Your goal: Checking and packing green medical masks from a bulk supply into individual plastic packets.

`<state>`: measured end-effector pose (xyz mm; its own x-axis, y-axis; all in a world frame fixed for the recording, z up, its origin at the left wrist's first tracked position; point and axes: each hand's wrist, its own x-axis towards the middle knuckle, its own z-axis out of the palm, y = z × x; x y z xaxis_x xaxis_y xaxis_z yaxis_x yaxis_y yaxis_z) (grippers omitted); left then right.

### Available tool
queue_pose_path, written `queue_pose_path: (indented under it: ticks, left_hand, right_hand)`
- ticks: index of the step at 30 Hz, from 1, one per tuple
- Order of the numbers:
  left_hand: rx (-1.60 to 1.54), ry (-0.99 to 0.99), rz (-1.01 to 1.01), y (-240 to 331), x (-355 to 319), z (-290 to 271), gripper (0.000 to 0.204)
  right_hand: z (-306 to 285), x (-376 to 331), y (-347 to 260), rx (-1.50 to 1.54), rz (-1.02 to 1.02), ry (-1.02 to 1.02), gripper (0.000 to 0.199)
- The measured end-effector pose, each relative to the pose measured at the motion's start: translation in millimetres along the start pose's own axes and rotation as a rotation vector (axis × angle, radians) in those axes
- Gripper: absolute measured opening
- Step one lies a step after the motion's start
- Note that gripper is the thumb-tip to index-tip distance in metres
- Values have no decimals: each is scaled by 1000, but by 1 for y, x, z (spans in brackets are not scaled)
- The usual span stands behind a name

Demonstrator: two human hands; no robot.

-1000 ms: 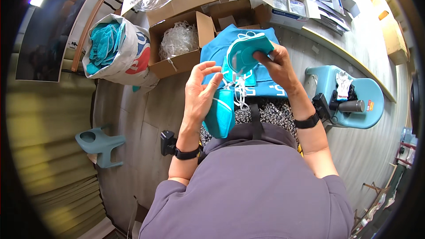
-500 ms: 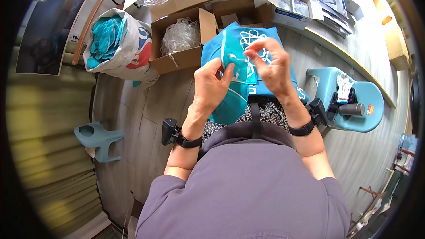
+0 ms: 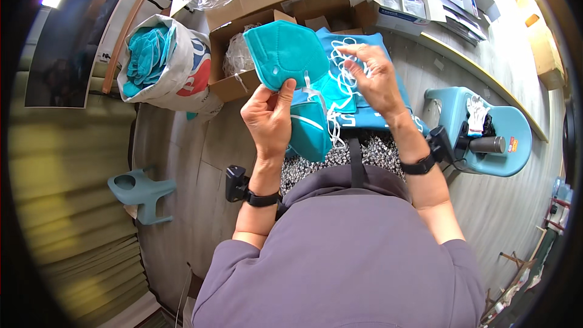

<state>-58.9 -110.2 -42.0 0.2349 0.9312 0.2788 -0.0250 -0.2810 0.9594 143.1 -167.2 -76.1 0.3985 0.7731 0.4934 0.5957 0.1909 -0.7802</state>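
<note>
Masks and their containers, head view.
I see the left hand (image 3: 269,115) clamped on a teal mask (image 3: 285,54); the right hand (image 3: 373,79) pinches white straps (image 3: 346,70); sack (image 3: 161,64) holds teal masks, cardboard box (image 3: 228,88) holds bagged ones.

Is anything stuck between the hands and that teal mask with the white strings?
No. The left hand already pinches the folded teal fabric face mask by its lower edge, and the right hand touches its white elastic loops directly.

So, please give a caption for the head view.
Left hand lifts a teal folded face mask; right hand fingers its white elastic loops.
</note>
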Motion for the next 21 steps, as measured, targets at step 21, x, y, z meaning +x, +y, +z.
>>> queue_pose_path:
  ticks: [21]
  left_hand:
    - [-211, -111, -91, -1, -21, 12, 16]
  right_hand:
    - [10, -3, 11, 617, 515, 244, 9]
